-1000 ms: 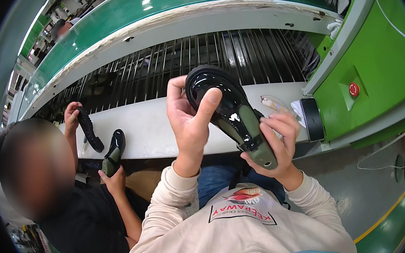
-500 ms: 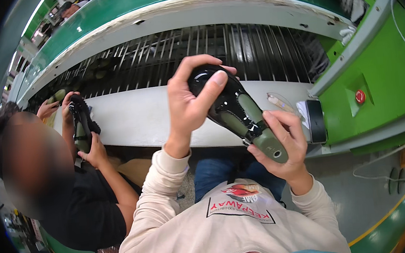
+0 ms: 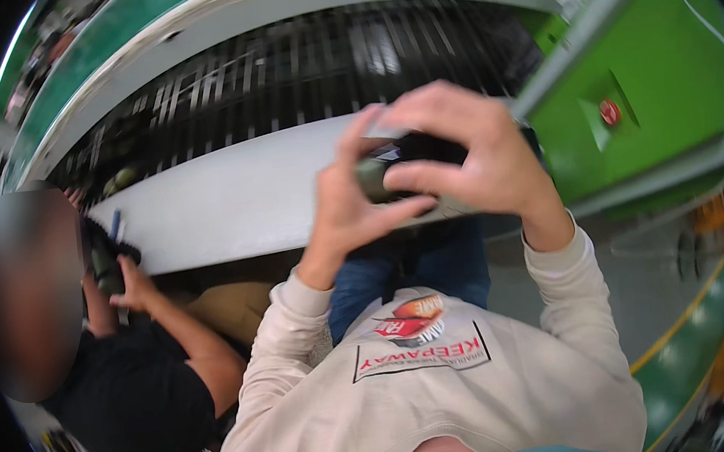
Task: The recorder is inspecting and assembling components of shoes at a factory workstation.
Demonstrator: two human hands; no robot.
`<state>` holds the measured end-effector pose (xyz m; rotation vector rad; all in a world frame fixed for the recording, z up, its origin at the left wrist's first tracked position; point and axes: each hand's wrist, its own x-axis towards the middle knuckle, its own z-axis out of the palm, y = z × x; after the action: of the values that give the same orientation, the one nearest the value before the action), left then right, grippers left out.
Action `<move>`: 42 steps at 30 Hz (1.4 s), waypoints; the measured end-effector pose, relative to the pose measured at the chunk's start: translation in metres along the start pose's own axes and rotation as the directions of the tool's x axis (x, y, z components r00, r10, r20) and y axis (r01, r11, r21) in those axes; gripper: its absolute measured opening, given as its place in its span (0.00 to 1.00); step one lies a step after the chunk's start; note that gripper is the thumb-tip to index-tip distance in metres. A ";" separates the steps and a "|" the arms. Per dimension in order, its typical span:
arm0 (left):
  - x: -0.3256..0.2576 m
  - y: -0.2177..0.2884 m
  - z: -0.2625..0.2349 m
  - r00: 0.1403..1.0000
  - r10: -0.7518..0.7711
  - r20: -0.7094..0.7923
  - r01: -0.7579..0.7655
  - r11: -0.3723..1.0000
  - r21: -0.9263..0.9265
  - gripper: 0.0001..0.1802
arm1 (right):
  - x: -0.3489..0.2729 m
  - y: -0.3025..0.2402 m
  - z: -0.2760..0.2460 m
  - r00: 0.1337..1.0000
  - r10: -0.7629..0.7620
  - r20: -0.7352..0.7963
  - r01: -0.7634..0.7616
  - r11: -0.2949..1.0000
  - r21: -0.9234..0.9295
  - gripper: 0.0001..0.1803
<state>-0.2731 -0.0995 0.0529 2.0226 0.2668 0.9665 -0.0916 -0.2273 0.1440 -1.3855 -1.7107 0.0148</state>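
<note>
A glossy black and olive-green shoe (image 3: pixel 372 181) is held up in front of me, above the white ledge. My left hand (image 3: pixel 343 189) curves around its green end, fingers above and thumb below. From the other side my right hand (image 3: pixel 481 149) grips the black part, thumb across the near side and fingers arched over the top. Much of the shoe is covered by the hands, and motion blurs what shows.
A white ledge (image 3: pixel 237 199) runs in front of me, with dark metal rollers (image 3: pixel 278 81) beyond it. To the right stands a green machine panel with a red button (image 3: pixel 610 112). On the left a co-worker (image 3: pixel 149 368) holds another dark shoe (image 3: pixel 104 259).
The shoe has turned from lying lengthwise to nearly end-on, its green end now toward the left. My right hand has moved up over it, and my left has shifted down. The view has shifted too.
</note>
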 end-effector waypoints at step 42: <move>-0.015 0.015 -0.032 0.975 0.150 -0.163 -0.092 0.944 0.316 0.41 | 0.133 -0.007 -0.170 0.647 -0.034 -0.762 -0.048 0.995 -0.085 0.47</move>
<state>-0.3086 -0.0966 0.0677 2.2529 0.4190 1.2586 0.0157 -0.2104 0.3307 -1.2057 -0.9796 -0.5903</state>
